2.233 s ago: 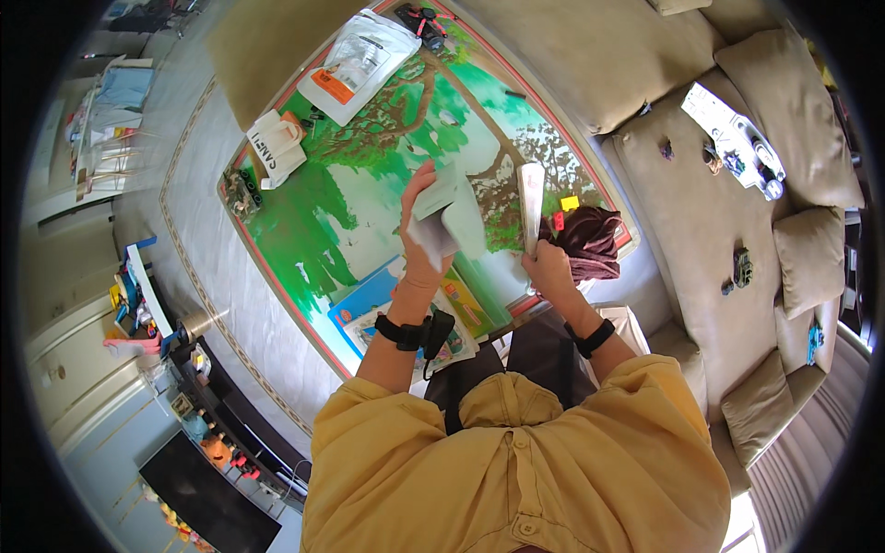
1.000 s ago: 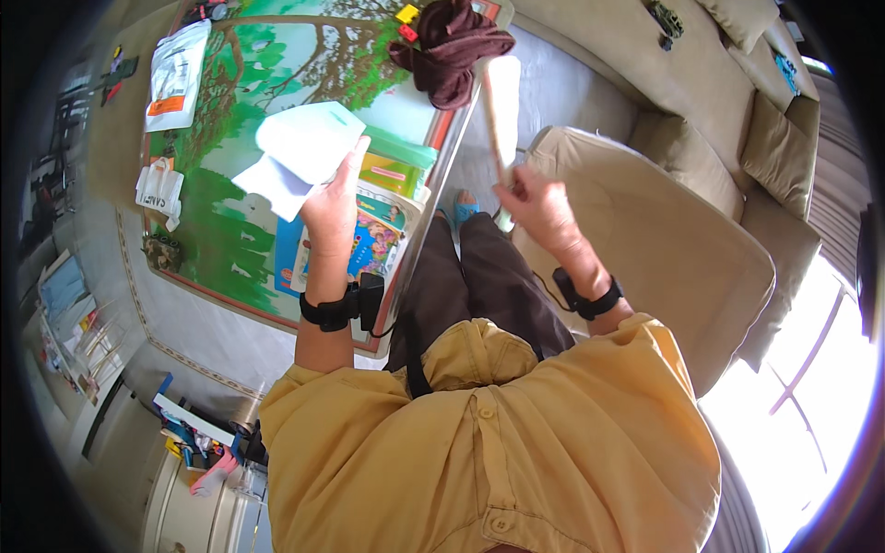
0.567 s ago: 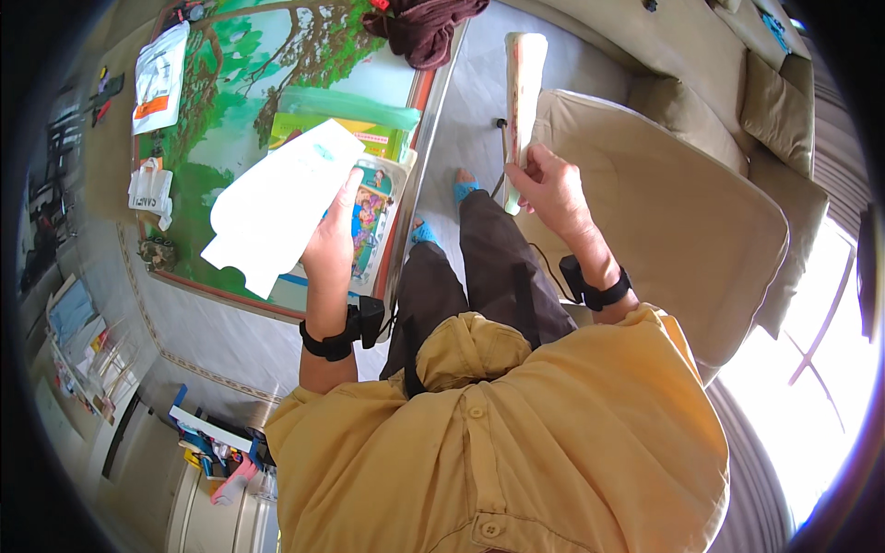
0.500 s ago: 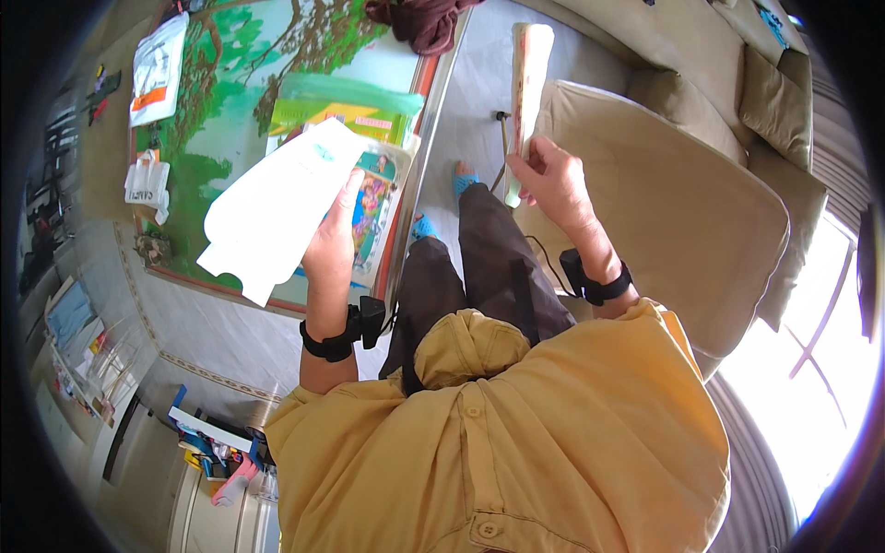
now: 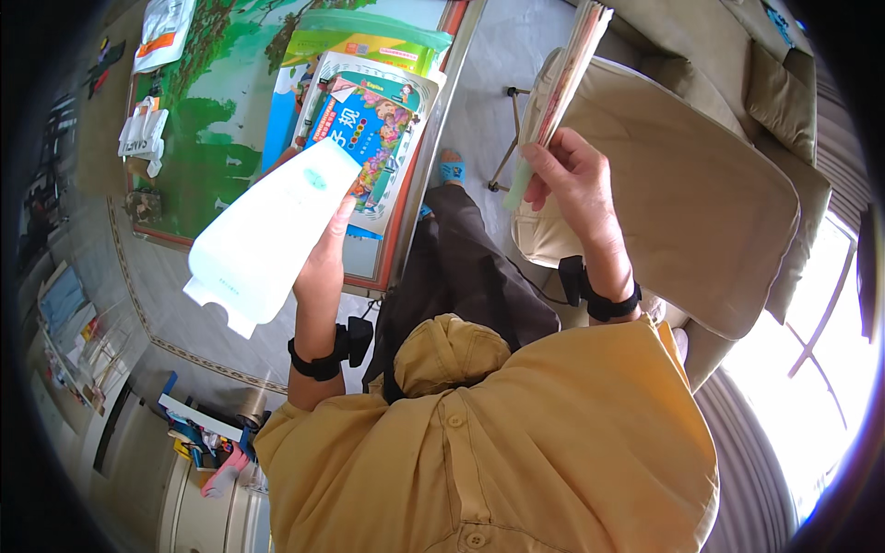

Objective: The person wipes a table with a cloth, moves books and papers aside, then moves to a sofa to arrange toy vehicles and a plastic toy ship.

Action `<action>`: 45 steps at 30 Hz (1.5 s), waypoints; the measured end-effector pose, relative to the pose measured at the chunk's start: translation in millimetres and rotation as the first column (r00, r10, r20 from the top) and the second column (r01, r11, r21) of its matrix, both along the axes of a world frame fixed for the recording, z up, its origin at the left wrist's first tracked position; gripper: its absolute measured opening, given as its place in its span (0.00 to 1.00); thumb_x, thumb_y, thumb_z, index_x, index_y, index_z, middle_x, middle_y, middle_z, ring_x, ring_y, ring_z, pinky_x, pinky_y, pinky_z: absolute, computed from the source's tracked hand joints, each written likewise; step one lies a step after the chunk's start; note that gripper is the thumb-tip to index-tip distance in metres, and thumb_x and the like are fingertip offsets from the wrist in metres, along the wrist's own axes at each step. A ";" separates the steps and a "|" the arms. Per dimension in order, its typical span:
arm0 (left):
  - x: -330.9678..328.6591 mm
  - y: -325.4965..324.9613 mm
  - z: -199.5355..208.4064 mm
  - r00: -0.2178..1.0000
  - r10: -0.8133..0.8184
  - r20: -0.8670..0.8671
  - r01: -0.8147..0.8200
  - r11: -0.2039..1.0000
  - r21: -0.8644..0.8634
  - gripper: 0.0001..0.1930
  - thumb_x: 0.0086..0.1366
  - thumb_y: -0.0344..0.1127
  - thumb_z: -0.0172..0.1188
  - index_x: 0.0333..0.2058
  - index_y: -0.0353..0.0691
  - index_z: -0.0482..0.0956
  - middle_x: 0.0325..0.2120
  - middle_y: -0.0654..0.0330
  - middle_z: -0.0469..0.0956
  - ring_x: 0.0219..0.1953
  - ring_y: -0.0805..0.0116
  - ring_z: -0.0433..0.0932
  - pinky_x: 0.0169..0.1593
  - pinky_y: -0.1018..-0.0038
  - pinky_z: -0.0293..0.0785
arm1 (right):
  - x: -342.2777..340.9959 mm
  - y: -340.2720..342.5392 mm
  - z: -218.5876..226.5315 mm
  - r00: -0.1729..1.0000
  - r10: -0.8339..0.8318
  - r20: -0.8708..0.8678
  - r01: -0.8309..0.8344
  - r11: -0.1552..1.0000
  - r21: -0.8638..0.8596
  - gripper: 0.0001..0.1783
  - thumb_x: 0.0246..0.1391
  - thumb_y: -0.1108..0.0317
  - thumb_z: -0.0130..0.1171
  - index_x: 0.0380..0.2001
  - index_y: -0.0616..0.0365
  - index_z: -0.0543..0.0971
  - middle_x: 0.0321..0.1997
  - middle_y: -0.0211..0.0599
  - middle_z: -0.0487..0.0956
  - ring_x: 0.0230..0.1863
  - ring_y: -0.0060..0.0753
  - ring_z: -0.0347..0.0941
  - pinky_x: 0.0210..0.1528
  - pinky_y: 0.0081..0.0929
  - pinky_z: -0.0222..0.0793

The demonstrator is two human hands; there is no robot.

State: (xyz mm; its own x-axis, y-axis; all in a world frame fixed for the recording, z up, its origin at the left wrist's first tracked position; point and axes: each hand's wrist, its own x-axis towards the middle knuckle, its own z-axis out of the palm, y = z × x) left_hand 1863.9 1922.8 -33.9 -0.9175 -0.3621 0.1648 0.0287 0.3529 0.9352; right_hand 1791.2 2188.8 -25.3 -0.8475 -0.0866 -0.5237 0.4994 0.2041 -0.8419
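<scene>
My left hand (image 5: 321, 258) grips a flat white sleeve-like piece (image 5: 267, 238) by its right edge, thumb on top and most fingers hidden beneath. The piece has a notched lower end and a small green mark. It is held above the left table, partly covering a colourful book (image 5: 383, 124) on a stack. Off to the right, my right hand (image 5: 579, 184) pinches a narrow folded bundle (image 5: 569, 74) near its pale green lower end. Layered edges with reddish lines show along the bundle, which tilts up and right; its exact kind is unclear.
Beneath the books lies a table (image 5: 203, 180) with a green landscape top and reddish border. White packages (image 5: 166, 35) sit along its far left. A beige padded chair (image 5: 682, 184) stands at right before a sofa (image 5: 774, 106). My slippered foot (image 5: 452, 169) is between table and chair.
The white piece has shifted down and left, uncovering more of the book stack. My right hand has moved slightly right, and the bundle has tilted and turned, showing its layered edges.
</scene>
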 end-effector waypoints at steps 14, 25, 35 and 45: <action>65.0 -18.6 33.9 0.980 -0.053 0.192 0.066 0.996 -0.059 0.36 0.45 0.28 0.70 0.52 0.34 0.62 0.51 0.52 0.66 0.52 0.61 0.68 0.55 0.70 0.66 | -50.0 -47.2 65.5 0.966 -0.054 -0.253 -0.014 0.966 -0.259 0.16 0.56 0.62 0.58 0.32 0.68 0.74 0.19 0.37 0.75 0.16 0.24 0.73 0.17 0.19 0.69; 74.0 -8.7 21.1 0.965 0.095 0.243 -0.115 0.991 0.070 0.40 0.45 0.31 0.73 0.54 0.36 0.57 0.53 0.51 0.64 0.55 0.60 0.65 0.56 0.68 0.66 | -148.2 -104.7 97.4 0.916 0.142 -0.375 -0.232 0.950 -0.208 0.11 0.55 0.66 0.57 0.30 0.65 0.75 0.16 0.36 0.75 0.14 0.22 0.70 0.16 0.17 0.64; -34.4 9.6 41.0 0.873 0.337 0.354 -0.403 0.905 0.134 0.36 0.45 0.28 0.71 0.52 0.36 0.62 0.48 0.55 0.68 0.50 0.66 0.69 0.54 0.70 0.68 | -247.9 -138.1 -1.2 0.292 0.894 -0.339 -0.627 0.447 0.638 0.12 0.43 0.66 0.62 0.28 0.61 0.73 0.25 0.46 0.74 0.28 0.48 0.73 0.30 0.38 0.67; -54.5 -49.6 9.7 0.613 0.703 0.360 -0.631 0.710 -0.312 0.37 0.44 0.30 0.70 0.54 0.37 0.63 0.48 0.53 0.67 0.49 0.57 0.69 0.51 0.66 0.66 | -270.2 -231.9 -76.2 -0.089 0.985 -0.150 -0.532 0.080 0.843 0.06 0.46 0.70 0.54 0.30 0.56 0.74 0.30 0.45 0.75 0.31 0.48 0.75 0.32 0.41 0.72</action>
State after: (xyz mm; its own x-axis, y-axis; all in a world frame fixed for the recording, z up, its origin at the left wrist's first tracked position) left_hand 1809.3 1873.2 -24.2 -0.4119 -0.9083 -0.0725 -0.6499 0.2371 0.7221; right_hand 1521.0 1956.9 -101.5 -0.3193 -0.9225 -0.2170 -0.8620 0.3778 -0.3379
